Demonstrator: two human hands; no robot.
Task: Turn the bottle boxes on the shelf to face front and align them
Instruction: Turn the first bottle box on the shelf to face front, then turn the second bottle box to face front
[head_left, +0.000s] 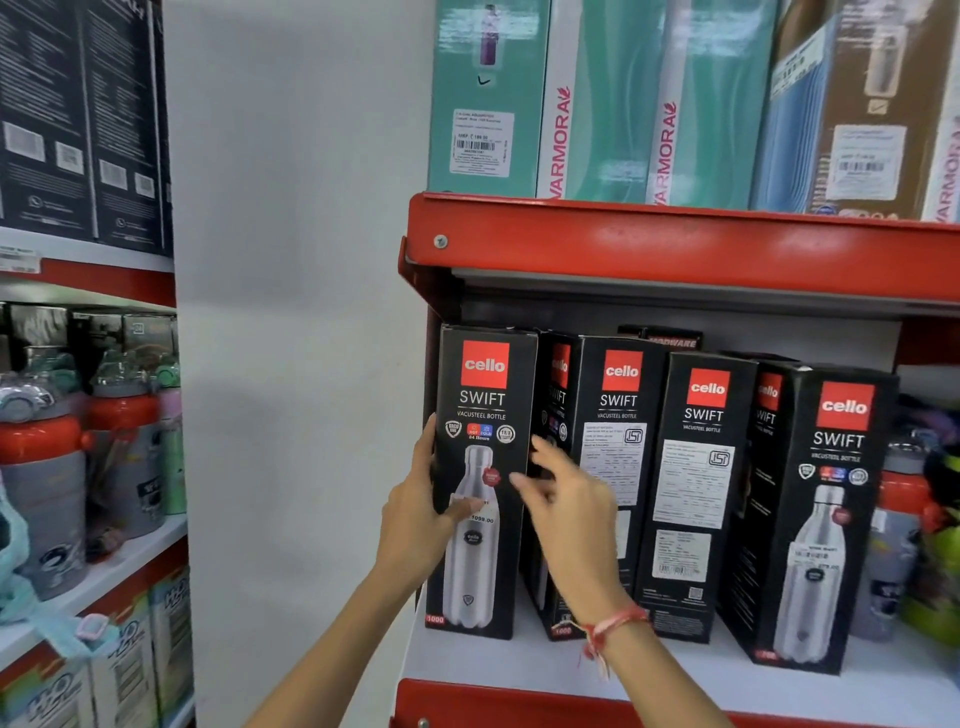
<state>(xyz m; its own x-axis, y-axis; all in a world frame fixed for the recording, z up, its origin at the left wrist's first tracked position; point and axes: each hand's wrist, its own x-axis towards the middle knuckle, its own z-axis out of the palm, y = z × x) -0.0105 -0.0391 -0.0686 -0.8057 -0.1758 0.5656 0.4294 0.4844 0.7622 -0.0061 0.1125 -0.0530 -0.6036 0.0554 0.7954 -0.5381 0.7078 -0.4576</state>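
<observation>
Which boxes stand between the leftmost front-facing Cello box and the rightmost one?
In the head view, between the leftmost box and the rightmost box stand two boxes showing label panels.

Four black bottle boxes (618, 483) stand upright on the shelf (675, 670), unevenly turned.
</observation>
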